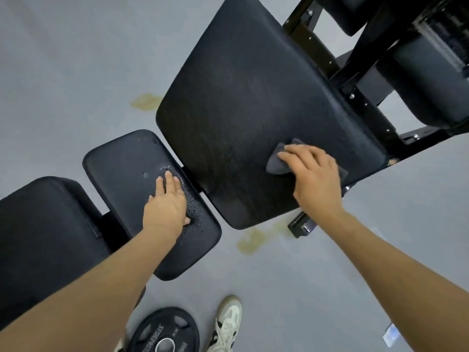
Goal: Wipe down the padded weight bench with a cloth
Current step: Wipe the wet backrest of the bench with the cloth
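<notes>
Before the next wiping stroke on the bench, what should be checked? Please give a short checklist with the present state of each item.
1. Cloth lies flat on the large back pad: ok.
2. Right hand presses on the cloth: ok.
3. Left hand braces on the small seat pad: ok.
4. Seat pad surface sound: not ok, cracked and flaking beside the left hand.
5. Cloth damp enough: cannot tell.
6. Weight plate on the floor near the shoe, trip risk: not ok.

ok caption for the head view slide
Right hand presses a grey cloth on the back pad; left hand braces the seat pad.
</notes>
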`<state>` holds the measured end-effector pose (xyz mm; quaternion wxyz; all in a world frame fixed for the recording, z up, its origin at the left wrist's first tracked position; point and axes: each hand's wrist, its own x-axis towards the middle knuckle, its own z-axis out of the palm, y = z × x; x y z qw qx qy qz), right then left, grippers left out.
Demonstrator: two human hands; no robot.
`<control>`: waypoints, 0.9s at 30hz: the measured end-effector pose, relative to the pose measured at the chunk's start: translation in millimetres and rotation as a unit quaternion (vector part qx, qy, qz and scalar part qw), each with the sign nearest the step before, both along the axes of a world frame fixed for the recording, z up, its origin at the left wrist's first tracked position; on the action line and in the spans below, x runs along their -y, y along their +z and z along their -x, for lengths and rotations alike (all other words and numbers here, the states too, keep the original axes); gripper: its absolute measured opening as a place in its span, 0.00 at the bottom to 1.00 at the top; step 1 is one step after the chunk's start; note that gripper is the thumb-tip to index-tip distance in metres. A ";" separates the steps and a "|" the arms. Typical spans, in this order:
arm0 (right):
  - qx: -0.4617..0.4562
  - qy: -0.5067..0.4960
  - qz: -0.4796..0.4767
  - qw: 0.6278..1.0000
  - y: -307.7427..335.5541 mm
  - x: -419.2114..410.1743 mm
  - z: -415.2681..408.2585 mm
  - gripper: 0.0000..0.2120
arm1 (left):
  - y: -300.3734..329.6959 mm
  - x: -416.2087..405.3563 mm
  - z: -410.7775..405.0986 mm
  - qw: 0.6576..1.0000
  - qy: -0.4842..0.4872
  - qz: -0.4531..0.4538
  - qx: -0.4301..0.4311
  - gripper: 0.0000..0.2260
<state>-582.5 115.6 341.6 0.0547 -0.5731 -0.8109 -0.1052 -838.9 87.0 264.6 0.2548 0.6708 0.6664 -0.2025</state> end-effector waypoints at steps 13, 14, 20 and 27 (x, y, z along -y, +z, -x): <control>0.001 0.057 0.010 0.998 -21.8 25.8 7.5 0.22 | 9.3 -1.8 -11.2 1.000 -0.003 -0.027 -0.014 0.39; -0.010 0.013 -0.018 1.000 -10.1 18.9 -10.4 0.22 | 10.5 -0.4 -14.1 0.999 -0.021 -0.042 -0.007 0.37; -0.089 -0.169 -0.123 0.974 -6.6 6.7 -27.7 0.22 | 3.9 -1.4 -14.4 0.997 -0.054 -0.044 0.028 0.40; -0.008 0.044 0.057 0.997 -52.9 47.0 20.3 0.27 | 6.2 1.1 -16.0 0.998 -0.047 -0.039 0.032 0.39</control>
